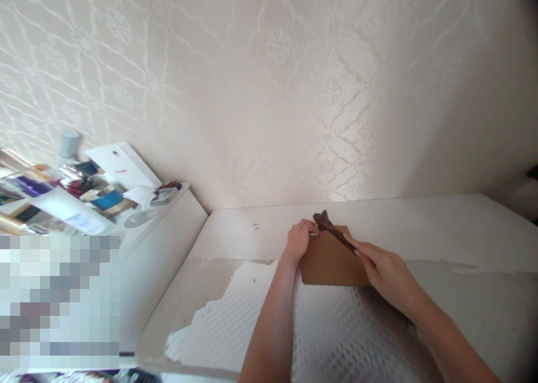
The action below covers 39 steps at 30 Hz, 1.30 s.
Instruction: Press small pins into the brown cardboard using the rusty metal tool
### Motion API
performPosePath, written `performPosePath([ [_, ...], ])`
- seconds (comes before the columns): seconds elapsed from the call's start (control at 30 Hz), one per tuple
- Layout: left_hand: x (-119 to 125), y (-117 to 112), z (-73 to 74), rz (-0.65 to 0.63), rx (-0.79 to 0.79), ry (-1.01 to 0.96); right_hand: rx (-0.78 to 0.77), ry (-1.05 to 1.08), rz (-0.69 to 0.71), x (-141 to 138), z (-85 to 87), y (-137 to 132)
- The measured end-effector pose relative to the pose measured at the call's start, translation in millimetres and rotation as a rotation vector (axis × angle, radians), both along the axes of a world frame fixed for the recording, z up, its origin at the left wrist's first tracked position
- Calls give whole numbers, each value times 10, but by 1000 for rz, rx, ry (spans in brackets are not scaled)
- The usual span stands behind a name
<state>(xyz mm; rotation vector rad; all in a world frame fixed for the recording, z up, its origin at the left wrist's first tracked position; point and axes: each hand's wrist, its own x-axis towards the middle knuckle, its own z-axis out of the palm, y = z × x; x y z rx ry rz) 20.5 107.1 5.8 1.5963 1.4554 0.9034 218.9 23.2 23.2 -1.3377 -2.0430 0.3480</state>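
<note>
A flat brown cardboard piece point(332, 265) lies in front of me, between my two hands. My right hand point(380, 265) is closed round the thin end of a dark brown stick-like thing point(336, 234), whose wider, lumpy end points up and left over the far edge of the cardboard. At the cardboard's far left corner, my left hand point(299, 240) has its fingers curled, pinched near a small whitish and reddish thing point(314, 234). I cannot make out what that is. Nearer to me, a white dimpled sheet point(328, 327) spreads below the cardboard.
A white ledge point(420, 226) runs along the patterned wall point(277, 92). On the left stands a white cabinet point(168, 260) crowded with a white box point(121, 164), a white tube point(75, 212) and several bottles. Another torn piece of white dimpled sheet point(222, 310) lies left of my arm.
</note>
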Motion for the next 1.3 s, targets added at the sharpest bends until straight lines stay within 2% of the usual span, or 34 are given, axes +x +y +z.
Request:
performPosePath([
  [0.43,1,-8,8,20,30,14,29,-20,37,6,-32,0],
  [0.67,-3,-26,42,4,38,64,50,20,-28,4,30,-19],
  [0.8,-10,-20,38,-4,50,108,23,9,24,-20,29,-25],
  [0.97,-6,-8,40,-24,12,91,4,3,-6,-5,2,-19],
  [1.13,-3,9,9,10,-28,75,3,27,15,-12,1,-20],
  [1.3,-14,-19,-12,-43,0,75,33,24,-30,3,15,-14],
])
